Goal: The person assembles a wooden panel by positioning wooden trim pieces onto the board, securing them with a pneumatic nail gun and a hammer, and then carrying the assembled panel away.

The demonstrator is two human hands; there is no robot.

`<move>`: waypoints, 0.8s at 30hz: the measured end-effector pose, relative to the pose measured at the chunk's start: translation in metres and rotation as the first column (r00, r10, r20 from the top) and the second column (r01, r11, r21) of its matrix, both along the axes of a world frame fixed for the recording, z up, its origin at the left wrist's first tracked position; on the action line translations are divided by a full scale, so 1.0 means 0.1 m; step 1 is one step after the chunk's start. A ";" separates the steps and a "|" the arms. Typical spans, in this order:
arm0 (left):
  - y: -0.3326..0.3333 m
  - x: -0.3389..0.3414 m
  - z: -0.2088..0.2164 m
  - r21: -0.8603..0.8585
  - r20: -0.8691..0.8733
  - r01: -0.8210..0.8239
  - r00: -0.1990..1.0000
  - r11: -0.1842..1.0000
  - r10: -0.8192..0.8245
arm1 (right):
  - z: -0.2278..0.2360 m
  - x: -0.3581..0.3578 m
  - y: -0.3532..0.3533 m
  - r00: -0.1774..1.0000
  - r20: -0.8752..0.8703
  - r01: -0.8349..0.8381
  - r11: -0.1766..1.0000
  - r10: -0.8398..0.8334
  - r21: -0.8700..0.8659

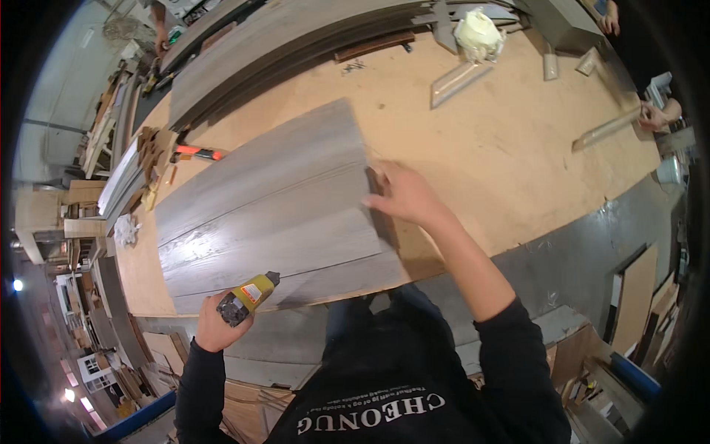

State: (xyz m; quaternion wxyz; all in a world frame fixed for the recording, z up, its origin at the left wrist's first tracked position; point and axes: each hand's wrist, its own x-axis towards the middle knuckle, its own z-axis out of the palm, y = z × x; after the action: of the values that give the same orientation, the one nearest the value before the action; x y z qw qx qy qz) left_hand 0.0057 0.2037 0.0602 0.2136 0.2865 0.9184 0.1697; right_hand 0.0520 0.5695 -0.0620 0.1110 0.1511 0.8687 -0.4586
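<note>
A grey wood-grain panel (281, 194) made of several boards lies on the tan worktable, two dark seams running along it. At its right end my right hand (405, 194) grips the edge, the thumb on the top face and the fingers partly hidden beyond the edge. My left hand (214, 324) is wrapped round a yellow-green cordless drill (250, 297), held over the panel's near left part. The drill's dark nose points right and slightly away from me; its grip is hidden in the hand.
Long grey boards (259, 52) are stacked along the far side. An orange-and-black tool (198, 152) lies left of the panel. Small screws (353, 67), a pale plastic-wrapped bundle (479, 35) and a wrapped strip (460, 83) sit beyond. At right, another person's hand (658, 115) holds a strip.
</note>
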 end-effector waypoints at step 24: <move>1.36 0.20 -0.15 -0.011 0.180 0.272 0.947 0.962 -0.266 | -0.33 -0.28 -0.01 0.977 -0.211 0.033 0.976 0.014 0.213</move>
State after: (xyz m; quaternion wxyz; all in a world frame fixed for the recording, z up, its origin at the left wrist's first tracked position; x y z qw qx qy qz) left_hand 0.0258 0.3400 0.0447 0.3204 0.3891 0.8510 0.1473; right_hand 0.0245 0.5686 -0.0949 -0.0012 0.1168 0.9194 -0.3756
